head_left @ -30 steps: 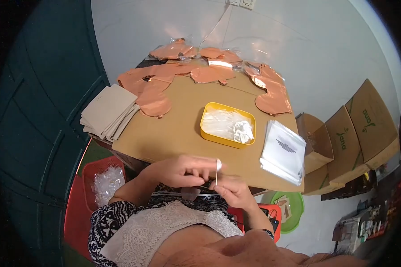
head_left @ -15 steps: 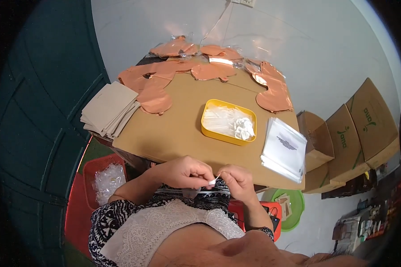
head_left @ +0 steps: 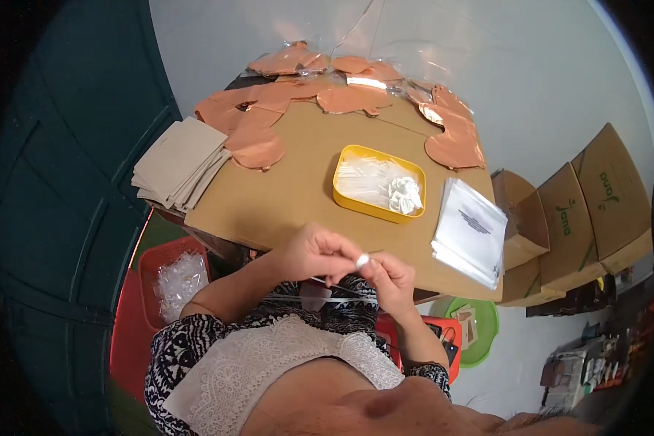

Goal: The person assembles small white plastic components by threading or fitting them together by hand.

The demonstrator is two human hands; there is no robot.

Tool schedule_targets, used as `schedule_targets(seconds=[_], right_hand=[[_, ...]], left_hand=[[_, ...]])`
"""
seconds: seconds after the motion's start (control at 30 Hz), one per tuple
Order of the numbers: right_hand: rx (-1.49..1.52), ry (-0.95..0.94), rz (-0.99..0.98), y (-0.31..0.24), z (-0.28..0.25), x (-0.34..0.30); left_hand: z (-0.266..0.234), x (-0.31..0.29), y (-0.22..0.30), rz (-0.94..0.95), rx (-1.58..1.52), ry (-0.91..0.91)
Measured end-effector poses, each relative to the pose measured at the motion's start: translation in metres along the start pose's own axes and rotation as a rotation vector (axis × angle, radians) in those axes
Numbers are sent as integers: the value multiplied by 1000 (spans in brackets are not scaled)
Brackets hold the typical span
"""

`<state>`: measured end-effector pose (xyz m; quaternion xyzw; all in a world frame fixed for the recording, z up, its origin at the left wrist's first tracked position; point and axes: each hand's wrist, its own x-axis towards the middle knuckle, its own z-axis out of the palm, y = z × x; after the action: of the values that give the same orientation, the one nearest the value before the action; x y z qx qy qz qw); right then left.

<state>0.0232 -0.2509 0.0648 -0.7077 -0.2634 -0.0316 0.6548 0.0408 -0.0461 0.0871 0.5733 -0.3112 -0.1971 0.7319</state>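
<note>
In front of the table's near edge, my hands meet over my lap. A small roll of white ribbon [head_left: 362,259] is pinched between the fingertips of my left hand [head_left: 314,254] and my right hand [head_left: 391,282]. Both hands are closed, with thumbs against forefingers. A thin white strip [head_left: 324,282] shows below my left fingers; whether it joins the roll I cannot tell. Beyond my hands stands a yellow tray [head_left: 370,210], holding clear plastic sticks [head_left: 363,182] on its left and a heap of white coils [head_left: 405,195] on its right.
Copper-coloured flat foil balloons [head_left: 258,149] line the table's far side. Grey-brown card sheets [head_left: 178,163] are stacked at left, white printed packets [head_left: 472,229] at right. A red basket [head_left: 152,272] of clear bags stands low left. Cardboard boxes [head_left: 559,225] and a green basin [head_left: 487,338] are at right.
My hands have risen slightly toward the table with the white roll. The white strand stretched between my fingertips no longer shows there. The whole view has shifted a little.
</note>
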Motion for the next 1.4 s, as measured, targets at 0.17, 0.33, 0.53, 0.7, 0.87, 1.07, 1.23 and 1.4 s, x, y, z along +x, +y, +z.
schedule_targets(seconds=[0.17, 0.33, 0.53, 0.7, 0.87, 1.07, 1.23, 1.4], right_hand=[[38, 27, 36, 0, 6, 7], [-244, 68, -147, 1, -1, 17], [-105, 45, -7, 9, -9, 18], [241, -73, 198, 13, 5, 13], [269, 13, 199, 13, 10, 13], [-141, 164, -66, 17, 12, 17], [-513, 108, -190, 11, -1, 21], [-408, 132, -179, 9, -2, 21]], left_hand=[[2, 7, -3, -37, 27, 148], [7, 12, -8, 238, 586, 256], [5, 11, 0, -57, 253, 180], [1, 12, -13, -99, -77, 257], [9, 13, -13, -116, 116, 387], [13, 21, -26, 494, 853, 452], [11, 16, -23, 371, 873, 418], [6, 7, -16, -22, 537, 292]])
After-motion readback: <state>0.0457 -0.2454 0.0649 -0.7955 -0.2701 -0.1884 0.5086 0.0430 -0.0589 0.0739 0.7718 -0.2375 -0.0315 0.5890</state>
